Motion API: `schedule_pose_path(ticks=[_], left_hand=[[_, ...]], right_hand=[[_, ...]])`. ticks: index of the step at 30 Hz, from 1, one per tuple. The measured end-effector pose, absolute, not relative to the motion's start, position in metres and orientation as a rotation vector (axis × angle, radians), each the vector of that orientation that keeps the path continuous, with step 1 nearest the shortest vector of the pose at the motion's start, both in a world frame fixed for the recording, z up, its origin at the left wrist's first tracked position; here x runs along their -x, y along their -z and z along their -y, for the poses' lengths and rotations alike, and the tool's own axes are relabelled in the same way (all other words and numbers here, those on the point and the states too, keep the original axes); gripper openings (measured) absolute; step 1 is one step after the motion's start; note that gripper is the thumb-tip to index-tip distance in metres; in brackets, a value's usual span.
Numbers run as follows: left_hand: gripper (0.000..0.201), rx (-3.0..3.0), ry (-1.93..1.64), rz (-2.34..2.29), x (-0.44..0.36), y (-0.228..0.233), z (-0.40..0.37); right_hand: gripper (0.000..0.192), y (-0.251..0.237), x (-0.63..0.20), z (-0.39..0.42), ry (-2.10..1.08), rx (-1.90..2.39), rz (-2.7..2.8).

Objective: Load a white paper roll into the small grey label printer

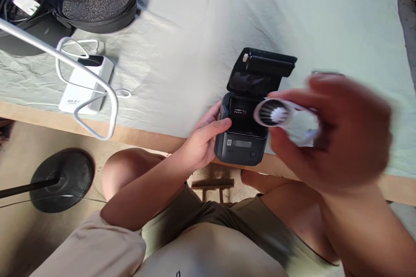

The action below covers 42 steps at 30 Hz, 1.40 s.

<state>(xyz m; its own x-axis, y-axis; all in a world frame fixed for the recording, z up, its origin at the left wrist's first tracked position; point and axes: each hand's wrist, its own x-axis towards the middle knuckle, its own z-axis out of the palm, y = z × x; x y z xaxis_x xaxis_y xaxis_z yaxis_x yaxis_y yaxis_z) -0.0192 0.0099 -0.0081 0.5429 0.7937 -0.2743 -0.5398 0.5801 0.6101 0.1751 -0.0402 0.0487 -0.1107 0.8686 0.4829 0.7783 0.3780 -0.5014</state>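
A small black label printer (241,149) is held at the table's front edge, its lid (260,71) raised and its inner bay showing. My left hand (204,138) wraps around the printer's left side, with the thumb on its rim. Between the thumb and fingers of my right hand (344,130) is a small white label roll (275,113), seen end-on with a toothed white core. The roll is just right of the open bay, in front of it from this view; whether they touch I cannot tell. My right hand is blurred, and part of the roll is hidden by it.
A white power bank (87,86) with a looped cable lies on the left of the cloth-covered table (182,52). Behind it sits an open black case (97,0). A white bent tube (61,49) crosses above. A round black stand base (63,179) rests on the floor.
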Motion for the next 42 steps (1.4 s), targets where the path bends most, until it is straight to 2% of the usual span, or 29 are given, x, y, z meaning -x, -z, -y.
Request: schedule_pose_path(ticks=[2,4,7,11,15,19,21,24,26,31,34,37,40,42], left_hand=[[0.052,-0.535,-0.830,-0.605,0.019,0.008,-0.008],[0.056,-0.586,-0.828,-0.643,0.020,0.009,-0.005],[0.058,-0.647,-0.841,-0.666,0.021,0.010,-0.003],[0.058,-0.594,-0.834,-0.658,0.020,0.009,-0.005],[0.053,-0.517,-0.832,-0.657,0.017,0.007,-0.009],[0.062,-0.497,-0.821,-0.661,0.018,0.010,-0.010],[0.078,-0.524,-0.816,-0.667,0.020,0.011,-0.008],[0.115,-0.567,-0.791,-0.729,0.024,0.009,-0.006],[0.125,-0.588,-0.767,-0.765,0.025,0.006,-0.005],[0.126,-0.618,-0.771,-0.750,0.026,0.007,-0.006],[0.122,-0.677,-0.742,-0.709,0.028,0.011,-0.006],[0.122,-0.747,-0.653,-0.689,0.032,0.012,-0.007],[0.126,-0.758,-0.623,-0.673,0.035,0.010,-0.008],[0.128,-0.737,-0.622,-0.667,0.036,0.009,-0.008]], right_hand=[[0.041,-0.045,-0.167,0.034,0.016,1.370,2.053],[0.026,-0.037,-0.164,0.026,0.173,1.390,2.155],[0.013,-0.027,-0.163,0.020,0.177,1.442,2.218],[0.027,-0.030,-0.163,0.027,0.236,1.470,2.128],[0.028,-0.037,-0.162,0.040,0.289,1.364,2.132],[0.022,-0.034,-0.157,0.048,0.159,1.221,2.189],[0.021,-0.030,-0.157,0.049,0.109,1.201,2.208],[0.019,-0.028,-0.163,0.047,0.041,1.130,2.198],[0.015,-0.029,-0.167,0.047,-0.020,1.100,2.191],[0.017,-0.029,-0.171,0.044,-0.064,1.056,1.983],[0.035,-0.021,-0.176,0.036,-0.111,1.275,1.682],[0.054,-0.011,-0.183,0.028,-0.440,1.293,1.493],[0.047,-0.008,-0.184,0.027,-0.549,1.101,1.435],[0.036,-0.011,-0.181,0.030,-0.503,1.178,1.548]])
